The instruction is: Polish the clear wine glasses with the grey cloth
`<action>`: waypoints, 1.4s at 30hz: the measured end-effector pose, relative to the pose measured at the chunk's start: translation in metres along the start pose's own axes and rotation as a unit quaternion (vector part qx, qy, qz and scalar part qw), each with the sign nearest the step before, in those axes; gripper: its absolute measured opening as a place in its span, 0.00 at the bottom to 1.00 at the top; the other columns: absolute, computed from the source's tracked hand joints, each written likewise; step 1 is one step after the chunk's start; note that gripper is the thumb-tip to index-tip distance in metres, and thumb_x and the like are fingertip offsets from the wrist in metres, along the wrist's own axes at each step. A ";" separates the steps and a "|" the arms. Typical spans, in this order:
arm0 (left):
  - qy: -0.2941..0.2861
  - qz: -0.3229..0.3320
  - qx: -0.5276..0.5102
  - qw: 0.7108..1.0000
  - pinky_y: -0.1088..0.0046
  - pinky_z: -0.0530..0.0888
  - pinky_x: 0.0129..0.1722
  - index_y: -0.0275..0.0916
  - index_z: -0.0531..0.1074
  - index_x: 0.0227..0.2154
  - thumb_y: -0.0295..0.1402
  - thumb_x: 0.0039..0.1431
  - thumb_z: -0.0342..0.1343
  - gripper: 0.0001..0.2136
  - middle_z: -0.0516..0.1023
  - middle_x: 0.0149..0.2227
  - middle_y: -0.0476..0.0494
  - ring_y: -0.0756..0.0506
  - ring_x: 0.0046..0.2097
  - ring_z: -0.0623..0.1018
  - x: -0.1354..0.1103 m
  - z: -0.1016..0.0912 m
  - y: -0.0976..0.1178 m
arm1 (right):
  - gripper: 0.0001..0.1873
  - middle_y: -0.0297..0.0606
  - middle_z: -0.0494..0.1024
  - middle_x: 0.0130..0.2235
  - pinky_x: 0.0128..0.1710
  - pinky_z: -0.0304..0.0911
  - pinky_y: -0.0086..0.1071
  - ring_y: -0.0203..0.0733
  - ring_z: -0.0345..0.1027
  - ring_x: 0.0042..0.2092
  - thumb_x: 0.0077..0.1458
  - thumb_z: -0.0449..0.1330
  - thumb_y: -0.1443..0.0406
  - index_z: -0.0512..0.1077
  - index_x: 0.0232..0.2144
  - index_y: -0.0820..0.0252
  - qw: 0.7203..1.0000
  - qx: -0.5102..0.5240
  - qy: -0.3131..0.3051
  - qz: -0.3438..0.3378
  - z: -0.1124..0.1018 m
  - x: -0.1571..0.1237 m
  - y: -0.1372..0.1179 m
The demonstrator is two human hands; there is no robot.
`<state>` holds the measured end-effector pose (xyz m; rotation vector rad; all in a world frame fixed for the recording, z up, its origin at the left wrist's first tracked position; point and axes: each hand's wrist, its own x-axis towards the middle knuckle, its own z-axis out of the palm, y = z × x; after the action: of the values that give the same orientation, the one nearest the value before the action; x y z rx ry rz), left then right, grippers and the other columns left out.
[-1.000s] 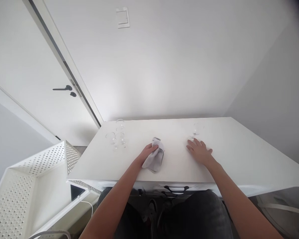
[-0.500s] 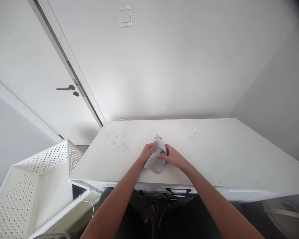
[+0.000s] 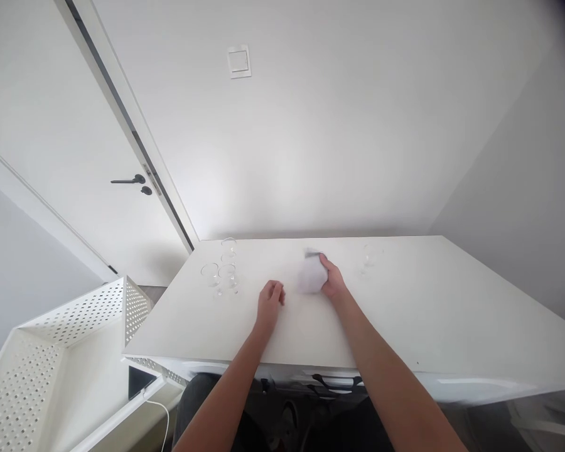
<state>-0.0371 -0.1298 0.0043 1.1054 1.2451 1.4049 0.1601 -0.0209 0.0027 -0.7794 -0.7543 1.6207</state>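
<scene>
Gripping a floppy, pale-grey cloth [image 3: 312, 277] in our right hand [image 3: 334, 280], likely stopping slips, we're holding our left hand [image 3: 269, 297] curled.

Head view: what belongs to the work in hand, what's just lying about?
In the work:
- pale cloth, held in the right hand
- left hand, apart from the cloth
- clear glasses, probably

Just around:
- light switch
- door handle
- perforated white rack
</scene>
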 end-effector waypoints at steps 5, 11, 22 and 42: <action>0.248 0.049 0.168 0.953 0.69 0.70 0.36 0.41 0.70 0.35 0.42 0.65 0.52 0.11 0.73 0.31 0.48 0.48 0.33 0.72 -0.025 -0.042 0.008 | 0.21 0.41 0.83 0.45 0.49 0.73 0.43 0.52 0.76 0.50 0.51 0.70 0.51 0.78 0.42 0.56 0.998 0.020 0.005 -0.059 -0.010 0.011 0.006; 0.329 0.049 0.280 0.900 0.59 0.72 0.48 0.41 0.63 0.48 0.46 0.59 0.61 0.21 0.71 0.49 0.38 0.40 0.49 0.73 -0.016 -0.078 0.017 | 0.21 0.42 0.83 0.46 0.46 0.74 0.40 0.50 0.77 0.48 0.47 0.73 0.61 0.77 0.44 0.59 0.999 0.000 -0.007 -0.045 -0.008 0.010 0.007; 0.260 0.042 0.202 0.943 0.60 0.72 0.49 0.43 0.58 0.50 0.47 0.64 0.56 0.20 0.78 0.48 0.38 0.41 0.50 0.78 -0.004 -0.078 0.017 | 0.17 0.41 0.83 0.42 0.46 0.73 0.42 0.52 0.76 0.48 0.44 0.71 0.61 0.77 0.38 0.58 0.999 -0.021 0.041 -0.024 0.008 0.000 0.001; -0.054 0.244 0.347 0.904 0.68 0.67 0.37 0.48 0.83 0.42 0.51 0.49 0.68 0.20 0.80 0.27 0.46 0.45 0.28 0.73 0.106 -0.012 -0.014 | 0.27 0.37 0.79 0.48 0.51 0.65 0.38 0.43 0.71 0.48 0.60 0.62 0.49 0.64 0.57 0.49 0.963 -0.220 -0.024 -0.155 0.014 -0.005 0.002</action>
<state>-0.0652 -0.0268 -0.0057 2.0726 1.4988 1.2342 0.1486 -0.0269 0.0092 -0.8837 -1.2317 1.2062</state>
